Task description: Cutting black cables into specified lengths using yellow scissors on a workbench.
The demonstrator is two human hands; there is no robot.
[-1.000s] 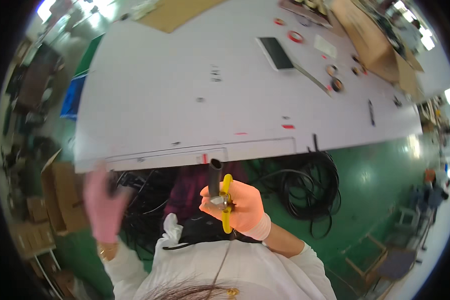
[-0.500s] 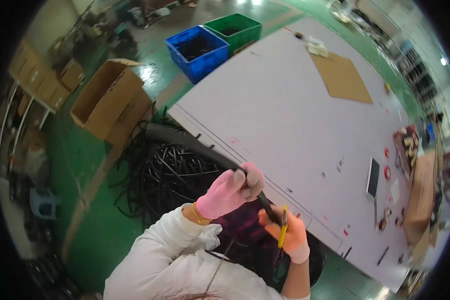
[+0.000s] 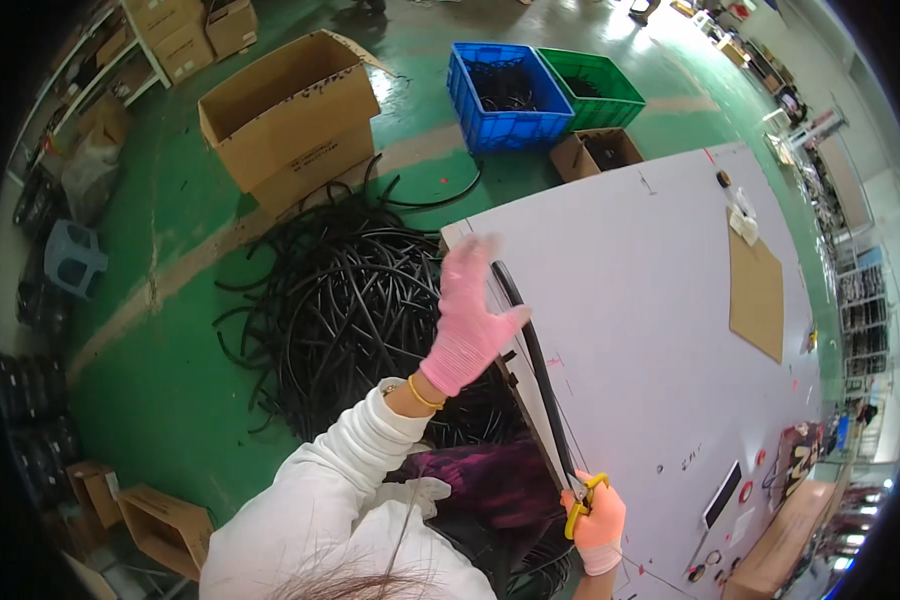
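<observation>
Where the black tube (image 3: 543,376) ends at five o'clock, the right hand (image 3: 602,520) grasps a yellow-handled tool (image 3: 576,512); toward eleven, the left hand (image 3: 468,325) extends released fingers (image 3: 463,270).

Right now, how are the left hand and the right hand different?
The left hand wears a pink glove; the right hand wears an orange one. The left hand is spread open, while the right hand is curled around a yellow-handled tool. The left hand is by the far end of the black tube, the right hand by its near end. Both are gloved.
</observation>
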